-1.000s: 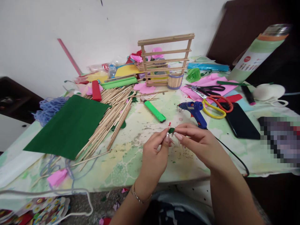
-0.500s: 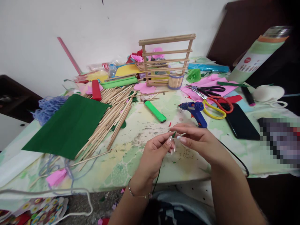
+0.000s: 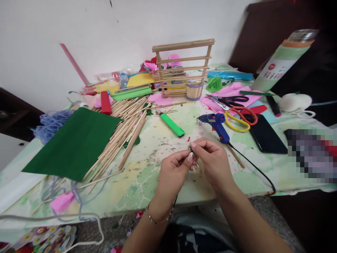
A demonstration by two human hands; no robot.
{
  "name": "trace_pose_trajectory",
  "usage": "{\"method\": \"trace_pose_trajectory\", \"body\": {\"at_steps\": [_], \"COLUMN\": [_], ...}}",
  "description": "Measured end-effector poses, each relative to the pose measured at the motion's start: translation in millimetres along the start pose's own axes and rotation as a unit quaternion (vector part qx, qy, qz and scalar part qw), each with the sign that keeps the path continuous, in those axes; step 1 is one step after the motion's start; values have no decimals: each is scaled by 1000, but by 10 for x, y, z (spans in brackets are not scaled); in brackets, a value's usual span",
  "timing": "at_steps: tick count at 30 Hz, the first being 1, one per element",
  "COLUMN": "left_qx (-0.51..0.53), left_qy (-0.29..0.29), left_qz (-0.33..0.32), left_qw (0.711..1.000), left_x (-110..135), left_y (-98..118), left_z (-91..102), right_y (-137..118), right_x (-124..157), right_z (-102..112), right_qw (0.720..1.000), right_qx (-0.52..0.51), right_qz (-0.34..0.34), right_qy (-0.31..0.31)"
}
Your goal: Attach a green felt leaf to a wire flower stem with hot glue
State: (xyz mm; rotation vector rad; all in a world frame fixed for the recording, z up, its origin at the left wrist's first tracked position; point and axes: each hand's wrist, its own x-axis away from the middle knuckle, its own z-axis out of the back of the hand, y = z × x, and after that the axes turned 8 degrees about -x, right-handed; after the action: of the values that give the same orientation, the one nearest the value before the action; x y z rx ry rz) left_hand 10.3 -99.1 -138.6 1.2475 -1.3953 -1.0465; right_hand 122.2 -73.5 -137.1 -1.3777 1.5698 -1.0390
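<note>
Over the front of the table, my left hand (image 3: pixel 172 170) pinches a small dark green piece (image 3: pixel 191 149) between thumb and fingertips. My right hand (image 3: pixel 213 160) has its thumb and fingers closed on the upper part of that same piece, so the two hands touch. Fingers cover most of it, and its exact kind cannot be made out. Just beyond the right hand lies a blue hot glue gun (image 3: pixel 218 127) on its side. A bright green utility knife (image 3: pixel 171 124) rests ahead of the left hand.
A wooden stick frame (image 3: pixel 183 44) with a small stick pot (image 3: pixel 194 92) stands at the back. Loose sticks (image 3: pixel 116 140) and a dark green sheet (image 3: pixel 71 144) lie left. Scissors (image 3: pixel 237 121), a phone (image 3: pixel 265 135) and a tilted bottle (image 3: pixel 279 66) are right. The glue gun's cord (image 3: pixel 252 165) trails nearby.
My right hand has turned and come in to my left, its fingers closing on the green piece. A stick behind the right hand now shows. The view has shifted slightly.
</note>
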Motion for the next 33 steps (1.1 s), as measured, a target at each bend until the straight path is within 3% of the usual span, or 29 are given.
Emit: {"method": "trace_pose_trajectory", "body": {"at_steps": [7,11,15,19,29,33], "left_qx": [28,34,42,60,119,157], "left_qy": [10,13,-13,-20,-58,-96], "left_qz": [15,-2,-12,-7,67,88], "left_qw": [999,999,999,998,989,979], "left_x": [16,41,43,29,21,14], "left_y": [28,63,64,53,94,102], "left_z": [-28,-38,-13,9,35,59], "right_y": [20,-9,-58,-82,-122,-178], "right_x": [42,33,-13,-44,-74,-63], "right_z": [-22,-10,63,172,279,371], "right_qw": [995,998,999,991,994,979], "right_qx": [79,44,-22,-16,53,44], "right_qz": [54,22,-29,-85,-12,-9], "right_qy": [39,28,-37,-105,-96,-200]}}
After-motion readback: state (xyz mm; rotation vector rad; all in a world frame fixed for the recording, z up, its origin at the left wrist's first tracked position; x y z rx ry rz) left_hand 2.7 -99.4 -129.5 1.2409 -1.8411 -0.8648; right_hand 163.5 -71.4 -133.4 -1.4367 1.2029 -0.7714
